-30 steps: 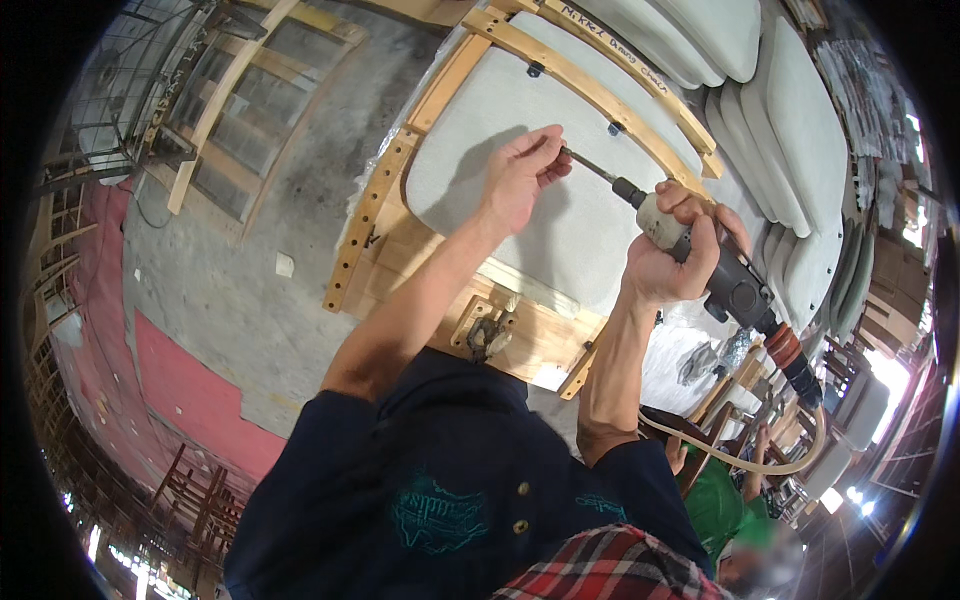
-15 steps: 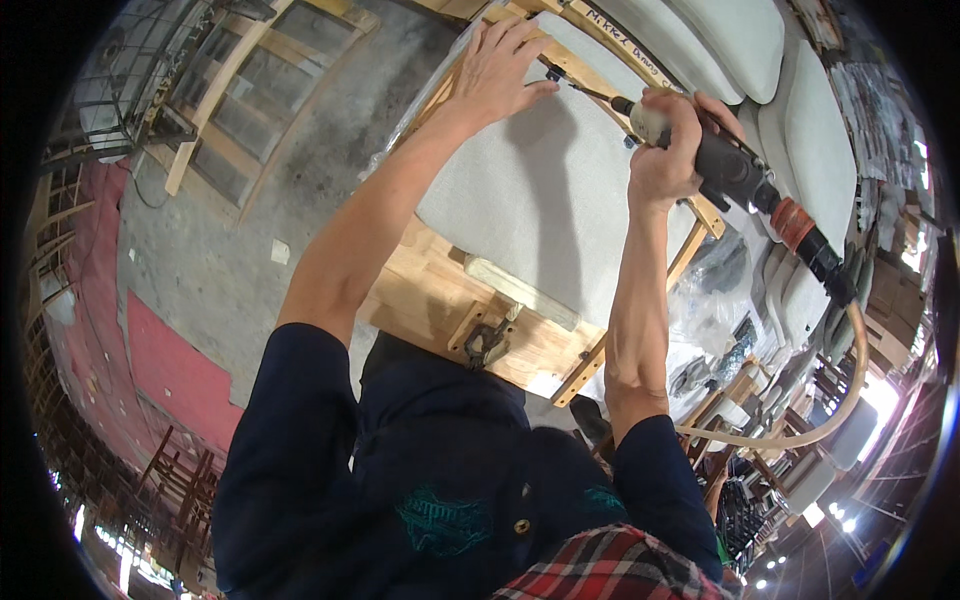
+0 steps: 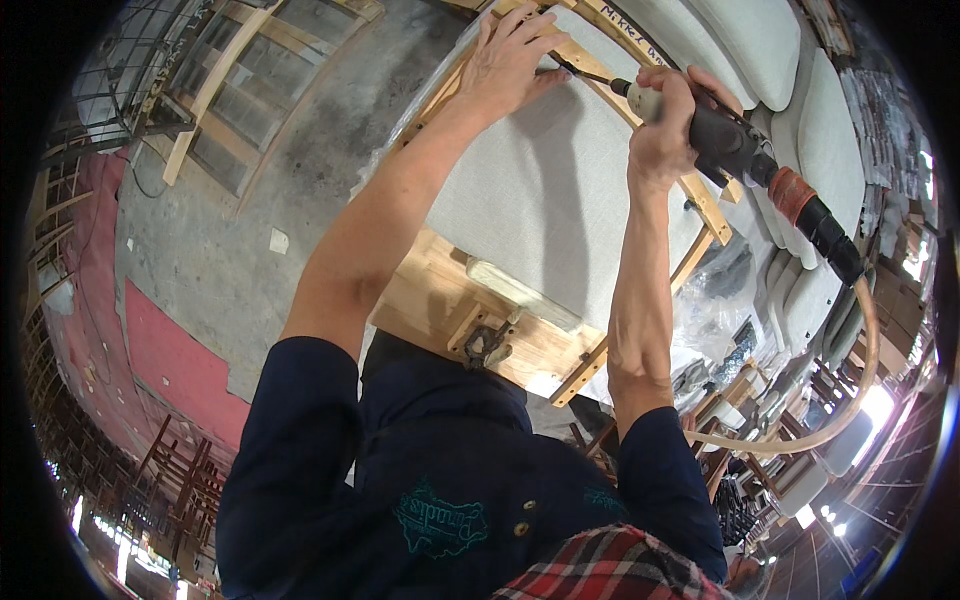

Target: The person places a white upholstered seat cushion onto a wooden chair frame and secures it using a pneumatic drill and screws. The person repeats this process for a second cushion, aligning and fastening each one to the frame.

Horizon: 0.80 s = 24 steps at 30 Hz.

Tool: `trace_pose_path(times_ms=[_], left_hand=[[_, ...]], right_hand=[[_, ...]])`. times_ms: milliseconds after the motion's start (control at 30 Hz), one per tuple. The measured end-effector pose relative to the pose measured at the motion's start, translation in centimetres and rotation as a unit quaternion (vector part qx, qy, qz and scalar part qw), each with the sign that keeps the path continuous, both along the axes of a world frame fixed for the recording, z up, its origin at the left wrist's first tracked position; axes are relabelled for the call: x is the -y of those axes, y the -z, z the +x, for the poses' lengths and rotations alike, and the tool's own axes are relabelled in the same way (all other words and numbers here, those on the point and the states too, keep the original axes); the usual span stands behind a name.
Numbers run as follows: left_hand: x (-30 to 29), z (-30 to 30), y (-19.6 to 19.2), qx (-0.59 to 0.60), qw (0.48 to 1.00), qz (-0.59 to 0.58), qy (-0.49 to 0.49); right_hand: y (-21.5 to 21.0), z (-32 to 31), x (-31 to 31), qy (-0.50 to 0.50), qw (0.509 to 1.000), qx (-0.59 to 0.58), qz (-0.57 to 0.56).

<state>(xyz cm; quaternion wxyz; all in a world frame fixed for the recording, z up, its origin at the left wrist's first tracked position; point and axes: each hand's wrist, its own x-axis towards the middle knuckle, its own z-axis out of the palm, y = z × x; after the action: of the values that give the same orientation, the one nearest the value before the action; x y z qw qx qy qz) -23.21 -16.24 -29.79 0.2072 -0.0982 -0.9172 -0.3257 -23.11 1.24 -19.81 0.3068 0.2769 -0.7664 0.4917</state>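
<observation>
A light grey fabric-covered panel (image 3: 490, 190) lies in front of me within a wooden frame (image 3: 708, 208). My left hand (image 3: 508, 68) rests at its far corner, fingers stretched over the wooden bar and thumb beside a small dark part partly hidden there. My right hand (image 3: 663, 130) is wrapped around a power screwdriver (image 3: 722, 140) with a dark body and orange collar. Its long thin bit reaches left to the corner, close to the left thumb. Whether the tip touches the dark part I cannot tell.
A clamp (image 3: 487, 345) sits on the near wooden board (image 3: 430, 290). A hose (image 3: 868, 370) curves from the tool down the right side. Several grey padded panels (image 3: 825, 150) are stacked at the right. On the left floor lies a wooden lattice frame (image 3: 240, 110).
The screwdriver has moved slightly away from me, its tip closer to the corner. My left thumb has shifted up beside the bit, covering more of the dark part.
</observation>
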Motion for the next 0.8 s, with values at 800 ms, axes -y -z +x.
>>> trace_pose_path(times_ms=[800], left_hand=[[3.0, -4.0, 0.7, -0.175, 0.967, 0.005, 0.184]], right_hand=[[1.8, -4.0, 1.0, 0.029, 0.999, -0.033, 0.002]])
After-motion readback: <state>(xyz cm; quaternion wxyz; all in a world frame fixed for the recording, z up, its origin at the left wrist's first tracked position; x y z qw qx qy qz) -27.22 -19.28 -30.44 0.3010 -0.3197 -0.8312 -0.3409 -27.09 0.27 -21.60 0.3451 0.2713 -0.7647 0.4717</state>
